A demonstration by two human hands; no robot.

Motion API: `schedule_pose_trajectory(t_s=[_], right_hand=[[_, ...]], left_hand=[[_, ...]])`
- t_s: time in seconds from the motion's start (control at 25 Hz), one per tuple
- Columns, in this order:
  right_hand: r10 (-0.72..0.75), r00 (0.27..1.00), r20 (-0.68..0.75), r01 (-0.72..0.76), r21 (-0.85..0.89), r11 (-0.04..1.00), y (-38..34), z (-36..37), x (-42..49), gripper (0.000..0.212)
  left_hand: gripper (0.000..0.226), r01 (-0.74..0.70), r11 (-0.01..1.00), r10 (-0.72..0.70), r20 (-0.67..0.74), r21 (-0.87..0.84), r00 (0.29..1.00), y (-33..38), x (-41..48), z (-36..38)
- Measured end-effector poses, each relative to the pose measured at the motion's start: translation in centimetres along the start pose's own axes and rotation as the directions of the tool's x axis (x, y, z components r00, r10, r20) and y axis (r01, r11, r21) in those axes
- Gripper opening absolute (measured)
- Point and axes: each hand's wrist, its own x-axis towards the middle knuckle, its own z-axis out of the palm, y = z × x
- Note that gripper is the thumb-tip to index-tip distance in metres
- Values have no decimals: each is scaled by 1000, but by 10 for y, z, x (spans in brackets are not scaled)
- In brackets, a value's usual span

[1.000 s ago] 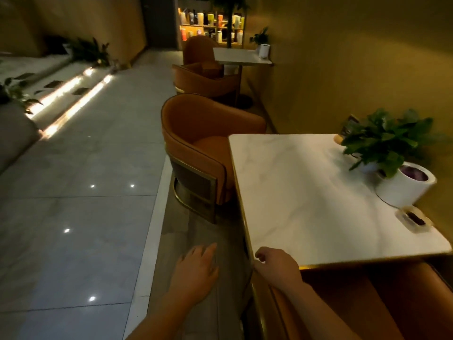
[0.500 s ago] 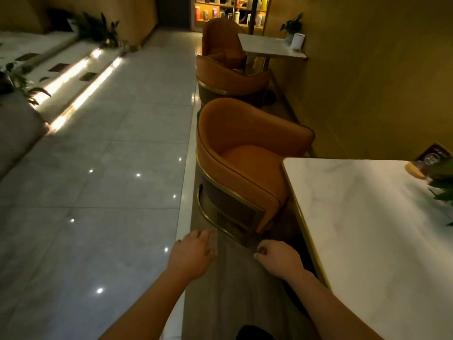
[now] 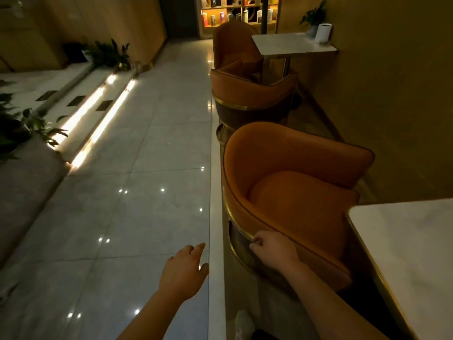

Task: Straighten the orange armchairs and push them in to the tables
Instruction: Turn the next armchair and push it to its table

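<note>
While the right hand sits w/ fingers curled against the gold band on the outer side of the near armchair, can't tell if it actually grips the band or just rests there. Left hand hangs to the left of that chair, over the tiled floor, fingers loose & slightly spread, holding nothing, not touching the chair.

Near armchair: orange tub shape, dark base panel w/ gold trim, stands upright. Its open front faces the near table, a white marble top w/ gold edge, whose corner is just beside the chair's front. Seat looks turned a bit off square to the table edge.

Beyond the near armchair, close behind its backrest, is the 2nd armchair, back towards the camera, front under the far table. 3rd armchair is further on, at the far side of that table, facing back. On the far table's wall end: a white cylinder & a small potted plant. Past those, a lit shelf w/ items too small to tell.

Well left of the near armchair, across the floor: 2 lit steps & leafy plants. Below the chair, at bottom edge, a white shoe.
</note>
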Motion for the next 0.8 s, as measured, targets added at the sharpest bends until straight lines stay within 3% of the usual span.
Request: schedule_pose_trajectory(t_s=[0.24, 0.48, 0.64, 0.8], right_hand=[[62, 998, -11, -62, -19, 998, -38, -46, 146, 19], [258, 963, -84, -255, 37, 966, -63, -55, 265, 22], [466, 878, -111, -439, 205, 875, -85, -44, 315, 31], [675, 734, -79, -614, 346, 709, -94, -26, 349, 44]], left_hand=[[59, -92, 996, 93, -32, 22, 995, -17, 162, -64], [55, -361, 928, 358, 41, 96, 933, -34, 348, -111], [50, -581, 781, 548, 195, 227, 813, -27, 443, -141], [55, -809, 509, 717, 376, 292, 587, 9, 517, -150]])
